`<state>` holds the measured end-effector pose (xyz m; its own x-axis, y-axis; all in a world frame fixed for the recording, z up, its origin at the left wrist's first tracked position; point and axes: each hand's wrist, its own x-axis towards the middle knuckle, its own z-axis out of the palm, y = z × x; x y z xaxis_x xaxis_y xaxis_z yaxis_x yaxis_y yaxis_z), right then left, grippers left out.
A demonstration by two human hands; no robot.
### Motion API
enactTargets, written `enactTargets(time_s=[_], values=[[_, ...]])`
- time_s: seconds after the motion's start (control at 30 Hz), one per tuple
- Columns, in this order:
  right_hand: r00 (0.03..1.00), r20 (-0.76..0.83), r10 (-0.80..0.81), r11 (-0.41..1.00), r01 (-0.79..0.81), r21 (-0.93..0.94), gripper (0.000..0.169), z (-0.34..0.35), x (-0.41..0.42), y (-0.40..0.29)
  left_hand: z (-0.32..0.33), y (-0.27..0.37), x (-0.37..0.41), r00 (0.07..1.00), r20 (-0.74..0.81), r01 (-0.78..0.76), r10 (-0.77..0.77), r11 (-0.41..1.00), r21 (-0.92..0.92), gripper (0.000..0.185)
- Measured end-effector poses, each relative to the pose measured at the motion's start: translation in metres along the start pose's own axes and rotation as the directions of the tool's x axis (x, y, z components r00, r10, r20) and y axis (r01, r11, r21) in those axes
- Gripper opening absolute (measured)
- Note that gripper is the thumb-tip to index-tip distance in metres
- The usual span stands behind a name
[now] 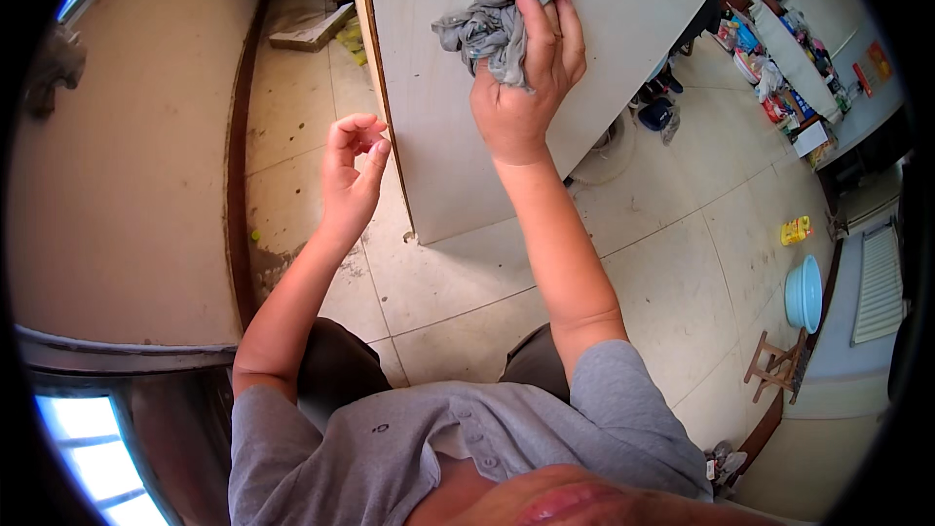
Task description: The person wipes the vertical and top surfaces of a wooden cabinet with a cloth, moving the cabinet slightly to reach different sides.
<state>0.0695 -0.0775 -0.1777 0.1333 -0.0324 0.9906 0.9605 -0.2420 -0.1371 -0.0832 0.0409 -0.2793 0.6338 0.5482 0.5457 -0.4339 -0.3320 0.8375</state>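
A crumpled grey cloth (486,29) is bunched under my right hand (529,84), which presses it against the pale side panel (453,153) of a piece of furniture. My fingers lie over the cloth's right part, and some folds stick out above and to the left. My left hand (356,164) is beside the panel's brown left edge, fingers curled and apart, with nothing in it. Whether its fingertips touch that edge, I cannot tell.
A wall with dark skirting (237,161) runs along the left. A board (314,29) lies on the tiled floor behind. On the right are a light-blue basin (803,294), a wooden folding stool (778,365), a yellow container (796,230) and a cluttered shelf (796,62).
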Motion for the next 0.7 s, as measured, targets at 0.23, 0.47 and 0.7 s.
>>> enactTargets(time_s=[0.23,0.47,0.7], values=[[0.996,0.088,-0.016,1.000,0.015,0.019,0.050,0.001,-0.009,-0.020,0.003,-0.004,-0.001,0.999,-0.037,-0.013,0.013,1.000,-0.001,0.024],[0.998,-0.045,0.046,0.999,-0.047,-0.020,0.052,-0.011,-0.006,0.021,0.005,0.000,-0.002,0.998,-0.042,-0.040,0.040,0.999,0.019,0.024],[0.951,0.260,-0.168,0.983,0.141,0.119,0.047,-0.001,-0.022,-0.033,0.025,0.044,-0.003,0.755,0.149,-0.648,0.639,0.690,0.323,0.026]])
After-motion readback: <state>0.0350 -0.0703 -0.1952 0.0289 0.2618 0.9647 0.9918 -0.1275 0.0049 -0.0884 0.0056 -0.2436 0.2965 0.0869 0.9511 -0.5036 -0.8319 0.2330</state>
